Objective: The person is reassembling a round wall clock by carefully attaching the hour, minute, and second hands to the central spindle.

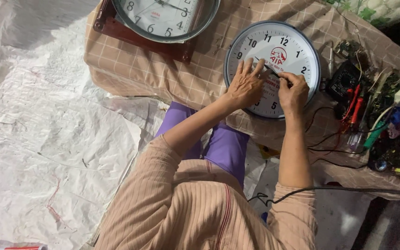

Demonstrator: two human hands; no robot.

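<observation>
Round wall clock [287, 46], white dial in a grey rim, lying face up on the checked cloth [172, 76] right of centre in the upper half of the frame. Left hand [246, 85] flat on the dial, fingers spread and pressing. Right hand [293, 90] just beside it, fingertips pinched on the thin black clock hand [269, 70] near the hub. Likely risk: bent or snapped hand if the pinch twists too hard, or scratched dial. Second clock [165, 18] upper centre; tools and wires [376, 115] at right.
</observation>
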